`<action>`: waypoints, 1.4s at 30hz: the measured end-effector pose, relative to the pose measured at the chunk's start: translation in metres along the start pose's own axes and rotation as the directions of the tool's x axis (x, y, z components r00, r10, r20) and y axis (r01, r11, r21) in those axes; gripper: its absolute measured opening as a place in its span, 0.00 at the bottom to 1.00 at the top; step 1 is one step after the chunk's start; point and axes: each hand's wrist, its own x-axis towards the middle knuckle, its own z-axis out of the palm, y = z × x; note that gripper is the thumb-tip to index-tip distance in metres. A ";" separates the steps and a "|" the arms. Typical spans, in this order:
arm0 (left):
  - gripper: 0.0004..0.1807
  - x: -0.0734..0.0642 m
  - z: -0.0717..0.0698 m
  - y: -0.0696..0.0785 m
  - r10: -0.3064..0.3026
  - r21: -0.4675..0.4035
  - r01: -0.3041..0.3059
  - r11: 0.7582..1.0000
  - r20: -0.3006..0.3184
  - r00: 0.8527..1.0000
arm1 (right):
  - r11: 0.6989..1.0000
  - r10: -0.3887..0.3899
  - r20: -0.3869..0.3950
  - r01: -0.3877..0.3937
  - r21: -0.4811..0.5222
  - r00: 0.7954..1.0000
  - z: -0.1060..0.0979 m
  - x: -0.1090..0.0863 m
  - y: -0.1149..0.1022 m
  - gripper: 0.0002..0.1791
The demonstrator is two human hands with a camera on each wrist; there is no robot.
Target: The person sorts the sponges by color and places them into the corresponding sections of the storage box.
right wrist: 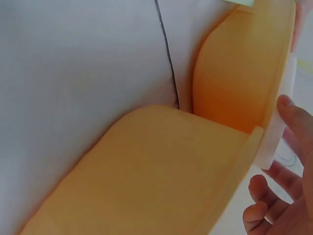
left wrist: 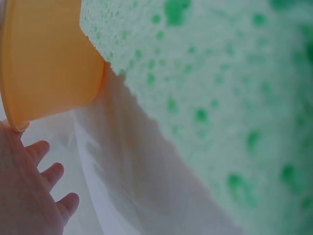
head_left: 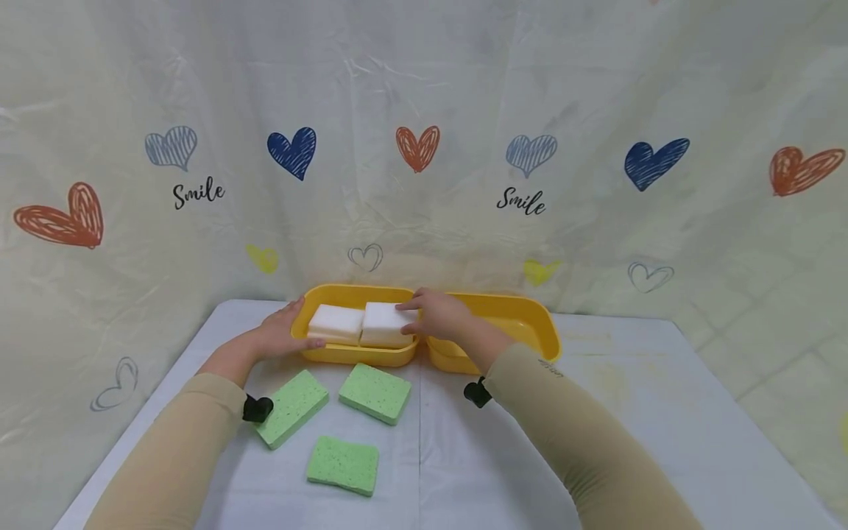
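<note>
Smooth white block [head_left: 384,328] sits in the rounded yellow tray [head_left: 361,356] right beside its twin [head_left: 334,321], right hand [head_left: 445,316] pinching its end, left hand [head_left: 273,334] with fingers spread at the rim, three pitted green sponges [head_left: 375,393] out front, and the second tray [head_left: 528,321] kinda blocked by the right forearm [head_left: 489,344].

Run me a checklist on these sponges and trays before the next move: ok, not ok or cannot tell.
1. Left hand touching the left yellow tray: ok.
2. Right hand on the right-hand white sponge: ok, thumb and fingers reach it.
3. Firm grip on that sponge: cannot tell.
4. Left-hand white sponge inside the left tray: ok.
5. Three green sponges outside both trays: ok, on the table.
6. Right yellow tray fully visible: not ok, the right arm covers part.
</note>
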 end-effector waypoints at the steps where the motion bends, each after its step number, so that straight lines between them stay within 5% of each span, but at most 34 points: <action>1: 0.69 0.000 0.000 0.000 0.000 -0.003 0.000 1.000 -0.002 1.000 | 1.000 0.014 0.001 -0.014 0.000 1.000 0.001 0.002 0.000 0.31; 11: 0.67 0.001 -0.001 0.001 0.015 -0.011 -0.015 1.000 -0.009 1.000 | 0.996 0.092 0.043 -0.092 0.004 0.995 0.010 0.013 -0.003 0.29; 24: 0.67 0.001 -0.001 0.001 0.025 0.005 -0.025 1.000 -0.015 1.000 | 0.997 0.077 0.052 -0.076 -0.032 0.996 0.013 0.017 -0.001 0.31; 42: 0.69 0.002 0.001 -0.004 0.017 -0.011 -0.017 1.000 -0.006 1.000 | 0.993 0.048 -0.073 -0.040 0.108 0.996 -0.002 -0.002 -0.003 0.33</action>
